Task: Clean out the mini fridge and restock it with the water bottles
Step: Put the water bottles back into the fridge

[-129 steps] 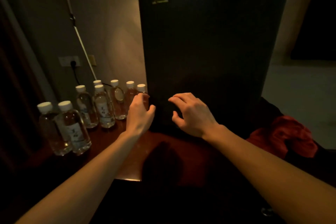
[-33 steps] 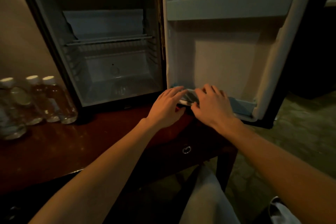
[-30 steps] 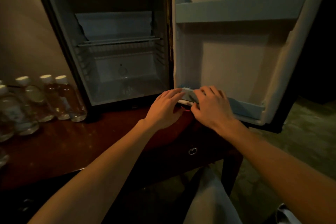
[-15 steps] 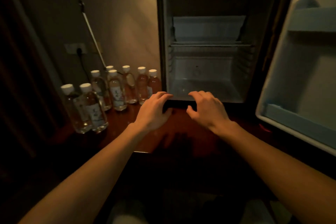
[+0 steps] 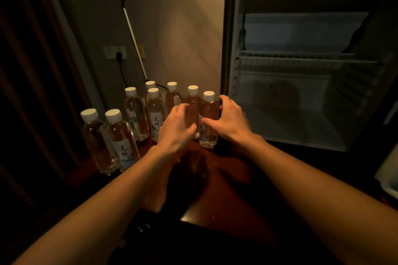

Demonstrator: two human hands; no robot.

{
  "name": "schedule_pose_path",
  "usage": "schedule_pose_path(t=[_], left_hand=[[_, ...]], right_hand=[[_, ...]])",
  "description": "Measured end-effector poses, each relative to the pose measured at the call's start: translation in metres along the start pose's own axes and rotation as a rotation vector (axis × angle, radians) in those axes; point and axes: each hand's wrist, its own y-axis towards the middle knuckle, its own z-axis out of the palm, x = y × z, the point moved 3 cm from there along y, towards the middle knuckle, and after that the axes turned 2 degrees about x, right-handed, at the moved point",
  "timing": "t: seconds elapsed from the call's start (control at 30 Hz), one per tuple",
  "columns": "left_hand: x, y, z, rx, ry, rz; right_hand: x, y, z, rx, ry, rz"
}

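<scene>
- both hands have left the fridge's front edge and moved left to the water bottles [image 5: 137, 114] (restocking appears to be starting).
- right hand [image 5: 231, 121]: fingers curled around the nearest-right bottle [image 5: 208, 120], thumb on its near side; a firm grip cannot be confirmed.
- left hand [image 5: 176, 127]: fingers loosely spread, reaching at the next bottle [image 5: 192, 103]; contact is hidden.
- the bottles stand upright on the dark glossy wooden table [image 5: 217, 180], left of the mini fridge [image 5: 301, 84].
- bottles: clear ribbed plastic, white screw caps, paper labels.
- fridge interior: pale smooth plastic, wire shelf [image 5: 305, 59], no contents visible.
</scene>
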Motion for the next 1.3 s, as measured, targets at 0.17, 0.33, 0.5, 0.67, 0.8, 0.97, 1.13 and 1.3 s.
schedule_pose_path(t=[0.17, 0.33, 0.5, 0.67, 0.8, 0.97, 1.13, 1.3], left_hand=[[0.009, 0.018, 0.013, 0.012, -0.009, -0.017], [0.022, 0.02, 0.016, 0.004, -0.001, -0.044], [0.022, 0.015, 0.012, -0.002, 0.002, -0.081], [-0.006, 0.002, 0.01, 0.01, -0.03, -0.055], [-0.036, -0.01, 0.008, 0.062, -0.024, 0.026], [-0.079, -0.021, 0.013, 0.102, -0.018, 0.126], [-0.1, -0.015, 0.024, 0.095, -0.019, 0.129], [-0.11, -0.005, 0.042, 0.129, 0.011, 0.171]], right_hand=[[-0.007, 0.021, 0.022, -0.034, -0.077, 0.062], [-0.01, 0.023, 0.03, -0.099, -0.026, 0.069], [-0.011, -0.001, 0.024, -0.136, -0.004, -0.041], [-0.017, -0.025, 0.008, -0.1, 0.232, 0.008], [-0.013, -0.036, -0.02, -0.13, 0.195, -0.019], [-0.023, -0.042, -0.069, -0.187, 0.08, -0.041], [-0.063, -0.035, -0.098, -0.252, 0.046, 0.026], [-0.1, -0.006, -0.105, -0.289, 0.074, 0.124]])
